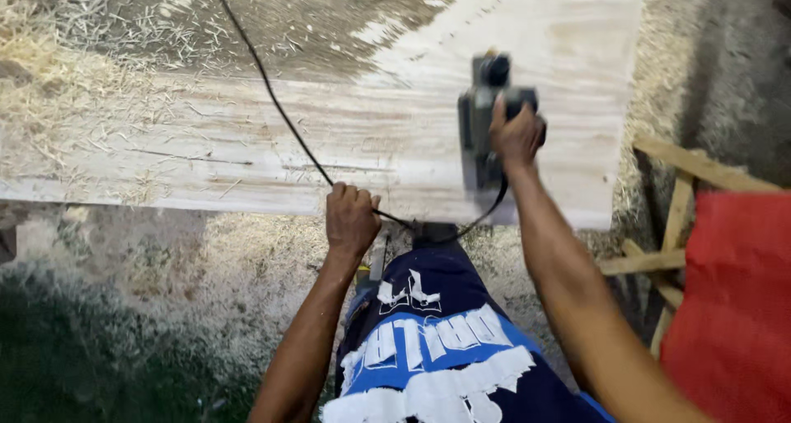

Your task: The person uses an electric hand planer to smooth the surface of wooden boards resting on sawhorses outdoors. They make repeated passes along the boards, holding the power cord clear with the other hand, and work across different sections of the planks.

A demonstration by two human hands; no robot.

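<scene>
Nearest the camera, the person's dark shirt with blue and white print (428, 349) fills the bottom of the view, both bare forearms reaching forward from it. The left hand (350, 219) is curled into a fist at the near edge of the wooden board (247, 143), its fingers closed around the black power cord (280, 110), which runs from there diagonally up and left across the board and off the top of the frame. A loop of the same cord hangs just below the board's near edge, between the two arms. The right hand (517, 133) is wrapped tight on the handle of the electric planer (486, 118), which sits on the board near its right end; motion blur makes the tool's details hard to read. The board's right edge lies just beyond the planer, leaving little run on that side, while a long pale stretch lies open to the left. Wood shavings (74, 85) heap over the board's far left. A wooden frame (676, 217) and red cloth (733, 308) stand at the right
</scene>
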